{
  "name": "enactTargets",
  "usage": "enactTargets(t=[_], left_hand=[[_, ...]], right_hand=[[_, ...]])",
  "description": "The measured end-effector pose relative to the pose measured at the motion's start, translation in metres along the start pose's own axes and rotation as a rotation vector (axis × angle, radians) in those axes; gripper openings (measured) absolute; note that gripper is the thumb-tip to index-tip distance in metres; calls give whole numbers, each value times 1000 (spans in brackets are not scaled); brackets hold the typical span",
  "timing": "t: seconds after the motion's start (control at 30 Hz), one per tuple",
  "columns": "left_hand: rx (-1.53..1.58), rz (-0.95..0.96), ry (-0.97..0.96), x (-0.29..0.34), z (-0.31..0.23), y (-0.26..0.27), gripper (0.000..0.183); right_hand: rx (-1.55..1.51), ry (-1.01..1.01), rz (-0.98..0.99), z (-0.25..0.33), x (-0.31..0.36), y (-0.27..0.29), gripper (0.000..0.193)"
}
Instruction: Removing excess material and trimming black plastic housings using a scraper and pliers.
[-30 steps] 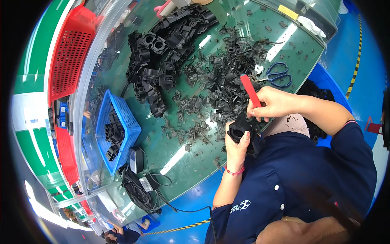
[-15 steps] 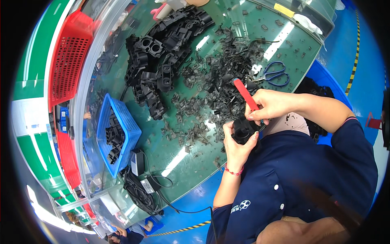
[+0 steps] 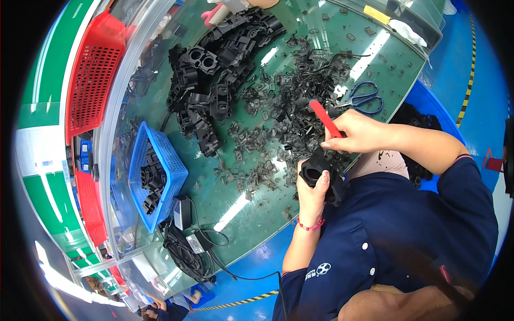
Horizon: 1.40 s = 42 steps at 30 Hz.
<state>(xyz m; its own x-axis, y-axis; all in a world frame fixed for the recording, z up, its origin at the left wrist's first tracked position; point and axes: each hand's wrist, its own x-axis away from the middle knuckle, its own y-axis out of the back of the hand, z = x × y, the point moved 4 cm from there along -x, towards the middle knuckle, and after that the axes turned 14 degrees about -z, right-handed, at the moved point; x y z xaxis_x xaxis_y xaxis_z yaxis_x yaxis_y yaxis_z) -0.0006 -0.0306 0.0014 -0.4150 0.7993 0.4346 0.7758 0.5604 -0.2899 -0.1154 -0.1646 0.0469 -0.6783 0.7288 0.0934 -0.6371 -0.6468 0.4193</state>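
My left hand is closed around a black moulded plastic part with a round opening, held near my body at the table edge. Just above it, my right hand grips a slim red-handled tool, its handle slanting up and to the left. The tool's working end is hidden by my hand, so I cannot tell whether it touches the part. Black plastic scraps lie heaped past my hands. Beside the right wrist rest dark blue-handled scissors.
A pile of black moulded parts lies on the green table. At left stands a blue basket holding black parts, near a cable and adapter. Red crates line the far left. A blue bin sits at right.
The black part has turned in my left hand, so its round opening faces differently. My right hand with the red-handled tool has lifted slightly away from the part.
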Motion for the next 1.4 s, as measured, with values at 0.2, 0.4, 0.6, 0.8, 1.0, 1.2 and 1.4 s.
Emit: enactTargets(t=[0.2, 0.4, 0.6, 0.8, 1.0, 1.2, 1.4], left_hand=[[-204, -22, -113, -2, -2, 1, 40], [-697, -75, -467, 0, -18, -7, 55], [-778, -116, -454, 1, -20, -11, 53], [-470, -31, -321, -6, -10, -2, 47], [337, 1, 159, -13, 4, 7, 49], [354, 24, 130, -12, 2, 5, 50], [200, 79, -62, -10, -4, 1, 61]], right_hand=[[-12, 46, 127, 9, 2, 2, 20], [122, 124, 111, 13, 3, -1, 18], [268, 249, 44, 11, 4, -5, 14], [510, 329, -179, 1, -3, -2, 14], [129, 127, 8, 5, -5, 11, 13], [-36, 87, 57, 21, 3, 8, 14], [19, 150, 110, 13, 0, -2, 14]])
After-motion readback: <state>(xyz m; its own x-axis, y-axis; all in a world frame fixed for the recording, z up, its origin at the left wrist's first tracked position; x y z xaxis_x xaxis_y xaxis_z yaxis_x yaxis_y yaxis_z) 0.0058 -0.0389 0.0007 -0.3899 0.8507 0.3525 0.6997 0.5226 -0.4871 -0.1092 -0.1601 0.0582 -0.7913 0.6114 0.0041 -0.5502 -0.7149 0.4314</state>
